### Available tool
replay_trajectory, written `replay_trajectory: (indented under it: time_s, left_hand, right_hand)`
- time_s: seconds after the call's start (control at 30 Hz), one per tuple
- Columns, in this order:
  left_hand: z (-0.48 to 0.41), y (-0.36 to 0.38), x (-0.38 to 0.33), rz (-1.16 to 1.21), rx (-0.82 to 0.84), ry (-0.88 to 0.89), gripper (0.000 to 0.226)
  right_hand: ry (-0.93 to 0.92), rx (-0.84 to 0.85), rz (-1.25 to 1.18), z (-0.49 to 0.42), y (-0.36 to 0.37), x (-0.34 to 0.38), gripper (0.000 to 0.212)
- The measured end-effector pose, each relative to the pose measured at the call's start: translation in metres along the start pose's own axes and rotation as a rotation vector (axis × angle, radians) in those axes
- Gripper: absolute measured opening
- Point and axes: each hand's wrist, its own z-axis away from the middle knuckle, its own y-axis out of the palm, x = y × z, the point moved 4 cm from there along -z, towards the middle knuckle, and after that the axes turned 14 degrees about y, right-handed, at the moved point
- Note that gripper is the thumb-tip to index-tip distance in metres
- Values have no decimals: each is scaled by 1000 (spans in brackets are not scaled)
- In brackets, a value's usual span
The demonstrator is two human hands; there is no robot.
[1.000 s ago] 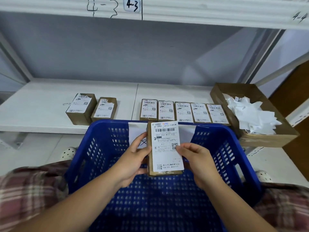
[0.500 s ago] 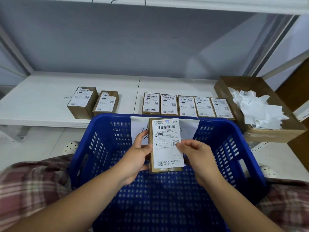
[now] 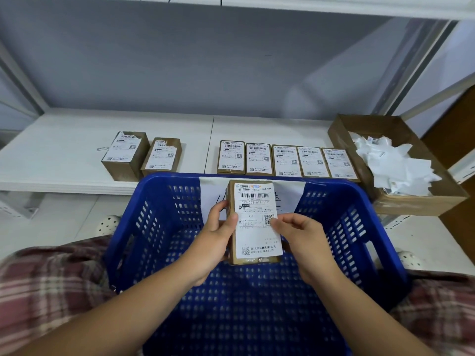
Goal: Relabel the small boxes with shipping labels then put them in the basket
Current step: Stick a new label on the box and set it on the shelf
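A small brown box [image 3: 253, 259] with a white shipping label [image 3: 255, 237] on its top face is held above the blue plastic basket [image 3: 359, 227]. My left hand [image 3: 217, 240] grips the box's left side, thumb on the label's edge. My right hand [image 3: 299, 233] pinches the label's right edge with thumb and fingers. Several labelled boxes [image 3: 284, 160] lie in a row on the white shelf [image 3: 64, 150] behind the basket, and two more boxes [image 3: 124, 155] stand to their left.
An open cardboard carton [image 3: 421, 204] holding crumpled white label backings stands at the right on the shelf. A white paper sheet [image 3: 290, 195] is stuck inside the basket's far wall. Plaid-covered knees flank the basket. Another shelf runs overhead.
The view has tilted slightly downward. Both hands keep hold of the box over the basket, and the right fingers have shifted a little along the label's right edge.
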Motion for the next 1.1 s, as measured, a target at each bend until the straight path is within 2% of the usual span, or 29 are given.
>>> replay_trajectory:
  time_s: [0.13,0.4,0.47,0.57,0.63,0.73,0.83,0.9,0.97,1.1]
  left_hand:
    - [0,0,0,-87,12,30,56]
    - [1,0,3,-63,-26,27,54]
    - [1,2,1,-64,-42,35,56]
    - [2,4,-4,-85,-37,66,59]
    - [2,3,-5,-71,-39,67,59]
    - [2,3,-4,-27,-53,55,57]
    - [0,6,-3,24,-69,34,54]
    - [-1,5,-4,36,-80,44,50]
    - [-2,2,-5,65,-99,48,46]
    - [-3,-3,-6,213,-130,-14,39]
  right_hand:
    - [-36,-13,15,1,-1,1,9]
    - [-203,-97,252,4,0,4,7]
    - [-269,-142,319,7,2,5,15]
    - [-376,-202,462,12,1,6,55]
    - [-422,-215,498,12,0,6,66]
    - [-527,-318,620,12,2,5,59]
    - [-726,-541,766,20,8,6,48]
    - [-824,-632,832,25,12,4,48]
    - [-786,-572,786,22,8,5,50]
    - [-503,-52,400,14,-1,14,33]
